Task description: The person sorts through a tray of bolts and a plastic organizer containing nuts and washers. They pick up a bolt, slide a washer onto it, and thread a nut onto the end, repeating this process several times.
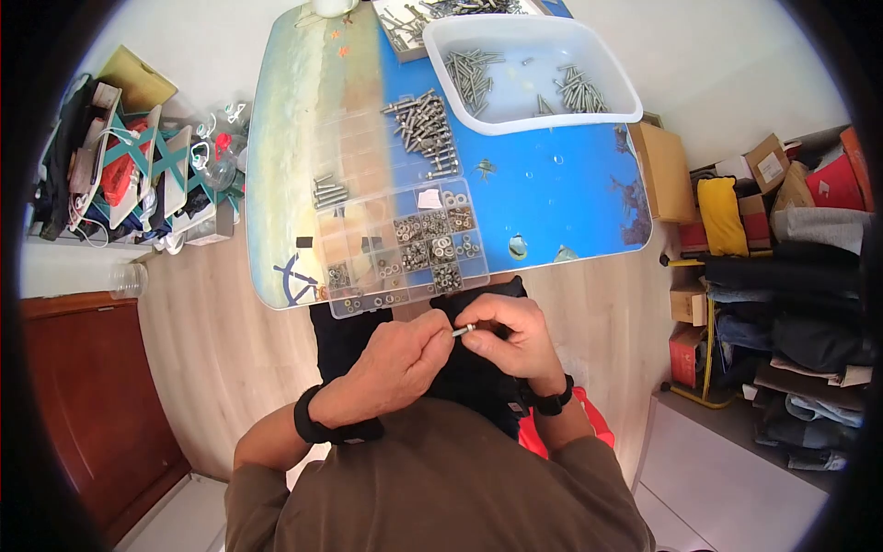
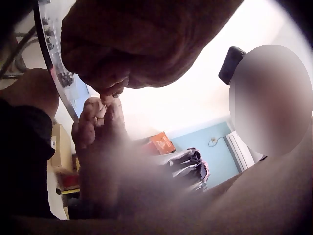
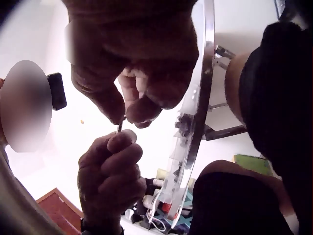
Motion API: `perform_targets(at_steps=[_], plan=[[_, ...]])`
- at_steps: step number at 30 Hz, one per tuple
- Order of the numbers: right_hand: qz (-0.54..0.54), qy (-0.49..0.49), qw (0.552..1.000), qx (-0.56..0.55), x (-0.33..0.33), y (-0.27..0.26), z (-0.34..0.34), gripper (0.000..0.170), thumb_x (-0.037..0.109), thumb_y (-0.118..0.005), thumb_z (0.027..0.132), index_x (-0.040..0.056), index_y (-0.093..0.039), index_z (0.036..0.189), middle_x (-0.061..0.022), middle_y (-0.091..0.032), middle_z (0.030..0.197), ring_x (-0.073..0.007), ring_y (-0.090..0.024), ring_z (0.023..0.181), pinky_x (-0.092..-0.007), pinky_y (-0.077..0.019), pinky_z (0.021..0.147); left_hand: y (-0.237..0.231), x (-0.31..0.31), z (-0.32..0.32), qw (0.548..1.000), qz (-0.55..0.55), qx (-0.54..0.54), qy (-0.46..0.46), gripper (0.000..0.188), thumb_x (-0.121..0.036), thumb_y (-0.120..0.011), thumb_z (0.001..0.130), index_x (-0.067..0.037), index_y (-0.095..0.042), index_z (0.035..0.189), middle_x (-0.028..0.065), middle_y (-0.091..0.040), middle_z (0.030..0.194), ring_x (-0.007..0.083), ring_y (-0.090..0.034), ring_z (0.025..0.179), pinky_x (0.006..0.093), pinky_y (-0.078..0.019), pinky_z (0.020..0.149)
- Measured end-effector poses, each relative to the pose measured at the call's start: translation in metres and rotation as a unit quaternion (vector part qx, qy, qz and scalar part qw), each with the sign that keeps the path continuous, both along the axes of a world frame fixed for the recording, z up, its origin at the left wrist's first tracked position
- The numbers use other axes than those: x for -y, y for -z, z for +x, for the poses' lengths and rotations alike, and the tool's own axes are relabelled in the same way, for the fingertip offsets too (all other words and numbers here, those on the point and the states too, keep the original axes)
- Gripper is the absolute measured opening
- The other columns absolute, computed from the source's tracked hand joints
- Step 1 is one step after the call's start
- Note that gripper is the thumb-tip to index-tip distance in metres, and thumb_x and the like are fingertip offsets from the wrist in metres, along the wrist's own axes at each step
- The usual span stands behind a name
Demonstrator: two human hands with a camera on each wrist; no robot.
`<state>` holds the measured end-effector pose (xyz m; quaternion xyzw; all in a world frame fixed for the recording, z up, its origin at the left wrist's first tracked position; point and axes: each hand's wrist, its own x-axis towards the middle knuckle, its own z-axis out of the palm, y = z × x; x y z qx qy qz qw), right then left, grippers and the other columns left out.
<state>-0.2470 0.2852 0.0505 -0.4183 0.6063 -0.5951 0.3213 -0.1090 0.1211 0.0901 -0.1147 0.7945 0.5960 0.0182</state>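
Both hands meet over the lap, just in front of the table edge. My left hand (image 1: 395, 363) pinches one end of a small metal bolt (image 1: 463, 331) between thumb and fingers. At its other end, the thumb and fingertips of my right hand (image 1: 509, 336) hold the bolt too. The right wrist view shows the thin shank (image 3: 120, 126) between the two sets of fingertips. Beyond the hands, a clear compartment box (image 1: 368, 299) of nuts and washers sits at the table's near edge. Its open lid bears a heap of bolts (image 1: 423, 129) and a smaller bunch (image 1: 329, 191).
A white plastic tub (image 1: 515, 115) with two piles of bolts stands at the back of the table (image 1: 570, 202). Behind it is a box of more hardware (image 1: 405, 41). Cluttered shelves (image 1: 152, 175) stand to the left, stacked clothes and boxes (image 1: 800, 304) to the right.
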Motion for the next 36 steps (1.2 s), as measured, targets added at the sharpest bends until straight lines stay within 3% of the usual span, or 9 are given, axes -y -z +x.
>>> perform_targets(at_steps=[2, 5, 9, 13, 18, 20, 26, 29, 36], plan=[[0.007, -0.019, 0.999, -0.026, -0.003, 0.001, -0.003, 0.028, 0.009, -0.074, 0.083, 0.0011, -0.067, 0.109, -0.0037, -0.066, 0.088, -0.0075, -0.06, 0.072, -0.0225, -0.0479, 0.063, -0.001, 0.003, 0.001, 1.0, 0.001, -0.003, -0.004, 0.016, -0.013, -0.049, 0.098, -0.001, -0.051, 0.086, 0.02, -0.052, 0.065, 0.0396, -0.056, 0.06, 0.0437, -0.0405, 0.053], [0.021, 0.018, 0.997, 0.077, -0.004, -0.003, -0.001, 0.027, 0.007, -0.073, 0.085, 0.0006, -0.065, 0.11, -0.0041, -0.065, 0.086, -0.0087, -0.061, 0.072, -0.023, -0.0483, 0.063, -0.004, 0.004, 0.0, 1.0, 0.008, 0.0, -0.008, 0.017, -0.014, -0.049, 0.098, -0.001, -0.051, 0.086, 0.0192, -0.051, 0.066, 0.0385, -0.055, 0.059, 0.043, -0.0407, 0.053], [0.011, 0.01, 1.0, -0.003, 0.002, 0.003, 0.002, 0.028, 0.008, -0.076, 0.079, 0.0005, -0.069, 0.105, -0.006, -0.067, 0.089, -0.0102, -0.063, 0.071, -0.0231, -0.0494, 0.062, -0.007, 0.001, -0.005, 0.999, 0.033, 0.002, -0.009, 0.018, -0.014, -0.049, 0.098, -0.001, -0.05, 0.085, 0.0182, -0.051, 0.066, 0.0369, -0.054, 0.057, 0.0414, -0.041, 0.054], [0.03, 0.01, 0.996, 0.081, -0.01, 0.001, 0.001, 0.024, 0.005, -0.073, 0.082, -0.0008, -0.068, 0.105, -0.0061, -0.067, 0.09, -0.0104, -0.062, 0.07, -0.0234, -0.0485, 0.061, -0.004, 0.002, -0.003, 0.999, 0.036, 0.01, -0.004, 0.019, -0.014, -0.049, 0.098, -0.001, -0.05, 0.085, 0.0184, -0.051, 0.066, 0.037, -0.053, 0.057, 0.0415, -0.0405, 0.054], [-0.002, 0.046, 0.999, 0.024, -0.006, 0.004, 0.002, 0.029, 0.008, -0.077, 0.079, -0.0002, -0.069, 0.105, -0.0064, -0.067, 0.089, -0.0092, -0.061, 0.068, -0.0226, -0.0482, 0.06, -0.004, -0.002, -0.005, 0.999, 0.05, 0.02, 0.005, 0.02, -0.014, -0.048, 0.098, 0.0, -0.049, 0.084, 0.0189, -0.05, 0.065, 0.0375, -0.052, 0.057, 0.0425, -0.0394, 0.054], [0.034, 0.027, 0.996, 0.082, -0.011, 0.005, 0.002, 0.027, 0.009, -0.076, 0.081, -0.0013, -0.068, 0.105, -0.0065, -0.067, 0.089, -0.0096, -0.061, 0.069, -0.0224, -0.0479, 0.061, -0.004, 0.001, -0.007, 0.999, 0.047, 0.014, 0.002, 0.02, -0.014, -0.048, 0.098, 0.0, -0.049, 0.084, 0.019, -0.05, 0.065, 0.0377, -0.052, 0.057, 0.0424, -0.0393, 0.054], [0.011, 0.017, 0.999, 0.028, -0.005, -0.003, 0.0, 0.021, 0.006, -0.072, 0.085, 0.0004, -0.068, 0.105, -0.0043, -0.065, 0.085, -0.0096, -0.061, 0.072, -0.0226, -0.0466, 0.062, 0.0, -0.004, -0.008, 0.999, 0.048, 0.004, 0.005, 0.02, -0.014, -0.048, 0.098, 0.0, -0.05, 0.084, 0.0187, -0.049, 0.063, 0.0372, -0.052, 0.056, 0.0422, -0.039, 0.053], [-0.003, 0.026, 0.999, 0.033, -0.005, 0.006, 0.004, 0.014, 0.012, -0.067, 0.091, -0.0012, -0.067, 0.095, -0.0053, -0.064, 0.081, -0.0076, -0.057, 0.06, -0.0227, -0.0433, 0.053, -0.001, 0.001, -0.009, 0.999, 0.046, 0.005, 0.003, 0.019, -0.013, -0.048, 0.098, -0.001, -0.05, 0.084, 0.0185, -0.05, 0.063, 0.0364, -0.051, 0.055, 0.0422, -0.0391, 0.053], [0.014, -0.004, 0.999, 0.043, 0.001, 0.0, 0.003, 0.014, 0.014, -0.064, 0.094, 0.0002, -0.065, 0.095, -0.0035, -0.062, 0.075, -0.0083, -0.057, 0.058, -0.0233, -0.0426, 0.052, 0.003, 0.0, -0.008, 0.999, 0.041, 0.022, 0.018, 0.018, -0.014, -0.048, 0.097, -0.001, -0.053, 0.085, 0.0181, -0.051, 0.063, 0.0356, -0.055, 0.056, 0.0416, -0.0417, 0.053]])
